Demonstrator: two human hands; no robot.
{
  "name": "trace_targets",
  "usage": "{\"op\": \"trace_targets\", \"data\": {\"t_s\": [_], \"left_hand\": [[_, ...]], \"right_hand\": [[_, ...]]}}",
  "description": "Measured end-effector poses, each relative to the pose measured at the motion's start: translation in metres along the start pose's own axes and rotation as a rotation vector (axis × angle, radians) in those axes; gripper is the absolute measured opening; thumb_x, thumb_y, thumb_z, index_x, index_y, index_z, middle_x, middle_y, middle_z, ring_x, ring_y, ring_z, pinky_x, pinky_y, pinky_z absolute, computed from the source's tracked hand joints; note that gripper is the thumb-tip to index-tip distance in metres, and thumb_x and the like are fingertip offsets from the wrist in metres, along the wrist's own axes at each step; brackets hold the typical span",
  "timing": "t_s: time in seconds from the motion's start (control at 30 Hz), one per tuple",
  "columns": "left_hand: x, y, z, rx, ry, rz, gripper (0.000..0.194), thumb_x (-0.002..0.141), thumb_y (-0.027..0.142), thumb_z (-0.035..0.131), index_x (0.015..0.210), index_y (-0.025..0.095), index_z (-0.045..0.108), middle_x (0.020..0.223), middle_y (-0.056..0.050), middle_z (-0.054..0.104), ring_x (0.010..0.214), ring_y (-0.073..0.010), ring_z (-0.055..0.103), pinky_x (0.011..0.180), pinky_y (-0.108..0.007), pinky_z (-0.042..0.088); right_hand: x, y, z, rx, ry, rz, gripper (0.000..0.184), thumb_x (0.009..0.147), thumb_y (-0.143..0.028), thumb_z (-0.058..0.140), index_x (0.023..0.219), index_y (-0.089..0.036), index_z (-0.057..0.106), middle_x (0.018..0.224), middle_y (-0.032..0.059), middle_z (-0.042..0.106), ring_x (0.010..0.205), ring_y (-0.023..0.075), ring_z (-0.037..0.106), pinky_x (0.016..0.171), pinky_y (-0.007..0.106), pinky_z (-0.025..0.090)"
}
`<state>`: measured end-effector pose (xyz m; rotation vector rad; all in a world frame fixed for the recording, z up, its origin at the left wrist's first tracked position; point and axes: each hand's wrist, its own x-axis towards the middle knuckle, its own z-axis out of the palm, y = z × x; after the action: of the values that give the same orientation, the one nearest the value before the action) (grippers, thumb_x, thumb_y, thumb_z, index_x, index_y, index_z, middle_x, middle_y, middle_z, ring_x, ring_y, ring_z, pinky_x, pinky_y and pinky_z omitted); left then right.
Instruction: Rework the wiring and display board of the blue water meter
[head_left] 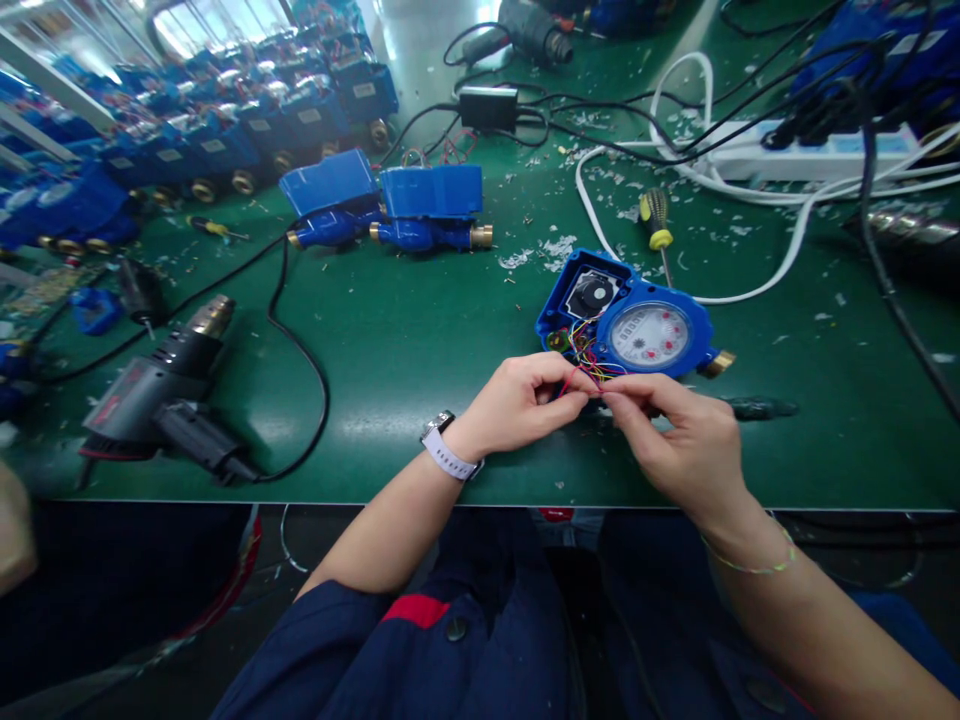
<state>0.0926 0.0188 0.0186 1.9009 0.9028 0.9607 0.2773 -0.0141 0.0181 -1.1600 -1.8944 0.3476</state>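
Note:
A blue water meter lies on the green bench with its round dial facing up. Its square housing on the left is uncovered, and thin coloured wires spill out toward me. At the meter's near edge, my left hand pinches a red wire between thumb and forefinger. My right hand closes its fingertips on the wires right beside it, so the two hands almost touch. Just behind the meter lies a screwdriver with a yellow and black handle. A dark tool handle pokes out beyond my right hand.
A heat gun with its black cord rests at the left. Two blue meters stand farther back, with rows of more meters behind. A power strip and tangled cables occupy the right. Another person's hand shows at the left edge.

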Motion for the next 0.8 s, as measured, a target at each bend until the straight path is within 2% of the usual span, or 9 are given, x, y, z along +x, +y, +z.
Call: {"op": "trace_targets", "data": {"t_s": [0.2,0.37,0.53,0.8], "left_hand": [[-0.0004,-0.0017,-0.0016,0.118,0.069,0.100,0.010,0.083,0.016,0.062,0.086,0.016,0.072,0.085,-0.003,0.057,0.081,-0.0131,0.057,0.074,-0.026,0.048],[-0.0009,-0.0030,-0.0008,0.124,0.053,0.092,0.009,0.084,0.022,0.063,0.082,0.017,0.070,0.083,-0.002,0.056,0.079,-0.0136,0.056,0.074,-0.027,0.047],[-0.0010,-0.0054,0.0025,0.092,0.050,0.080,0.009,0.084,0.022,0.063,0.079,0.016,0.067,0.081,-0.002,0.054,0.077,-0.0129,0.054,0.072,-0.026,0.046],[0.0002,0.0001,0.0033,0.069,0.036,0.048,0.013,0.084,0.020,0.060,0.071,0.016,0.061,0.077,-0.001,0.056,0.072,-0.0127,0.052,0.069,-0.026,0.045]], "right_hand": [[-0.0012,0.0022,-0.0004,0.129,0.002,0.184,0.010,0.092,-0.024,0.060,0.085,-0.020,0.066,0.060,-0.0032,0.059,0.048,0.0099,0.053,0.049,0.022,0.043],[-0.0012,0.0062,0.0027,0.209,-0.029,0.269,0.013,0.092,-0.028,0.060,0.087,-0.018,0.065,0.059,-0.0024,0.057,0.048,0.0103,0.052,0.046,0.022,0.042],[-0.0002,0.0058,0.0011,0.190,-0.041,0.260,0.013,0.092,-0.028,0.059,0.087,-0.018,0.066,0.059,-0.0029,0.057,0.047,0.0096,0.051,0.046,0.021,0.040],[0.0030,0.0030,0.0003,0.101,-0.038,0.124,0.009,0.090,-0.021,0.059,0.088,-0.019,0.068,0.063,-0.0024,0.062,0.048,0.0094,0.054,0.048,0.021,0.042]]}}
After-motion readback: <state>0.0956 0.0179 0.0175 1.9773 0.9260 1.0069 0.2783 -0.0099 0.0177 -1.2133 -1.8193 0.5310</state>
